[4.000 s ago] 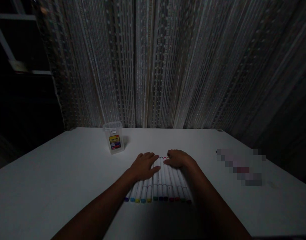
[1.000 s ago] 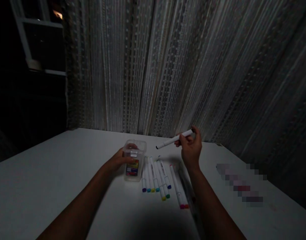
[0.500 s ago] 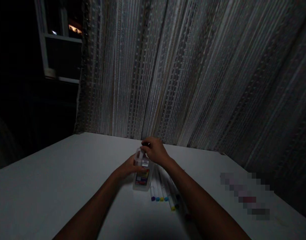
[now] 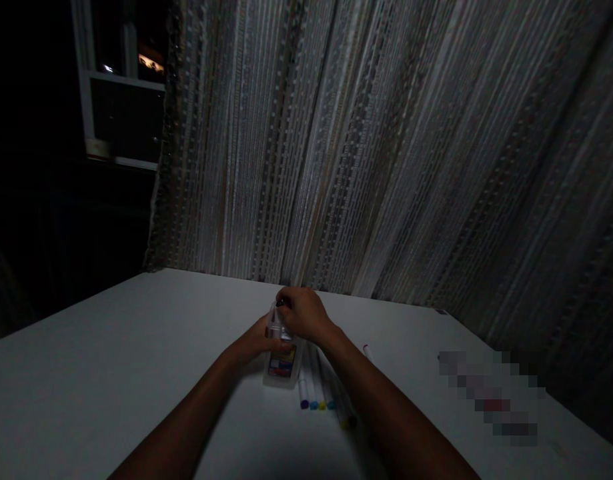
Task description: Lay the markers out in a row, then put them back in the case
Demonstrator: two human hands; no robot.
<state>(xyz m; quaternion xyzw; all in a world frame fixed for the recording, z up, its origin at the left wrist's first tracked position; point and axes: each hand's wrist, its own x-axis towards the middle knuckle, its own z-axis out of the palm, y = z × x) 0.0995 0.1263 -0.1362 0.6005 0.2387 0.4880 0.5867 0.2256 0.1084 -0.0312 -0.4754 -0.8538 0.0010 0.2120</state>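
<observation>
My left hand (image 4: 259, 339) is wrapped round a clear plastic marker case (image 4: 281, 381) that stands upright on the table, with a dark, colourful label on its front. Above the case's top, my right hand (image 4: 305, 312) pinches what looks like a marker (image 4: 281, 303); only its dark end shows clearly, and the rest is hidden by the fingers and the case. Beside the case, several white markers (image 4: 316, 383) lie in a row, with purple, blue and yellow ends towards me. My right forearm covers part of that row.
Past my right forearm lies another white marker (image 4: 368, 352) with a reddish tip. A blurred-out patch (image 4: 489, 400) covers something on the right of the white table (image 4: 111, 360). A patterned curtain (image 4: 311, 167) hangs behind the table, and a dark window (image 4: 126, 117) is at upper left.
My right hand has come down a little, lowering the dark-ended marker closer to the top of the case. The reddish-tipped marker now shows beside my right forearm.
</observation>
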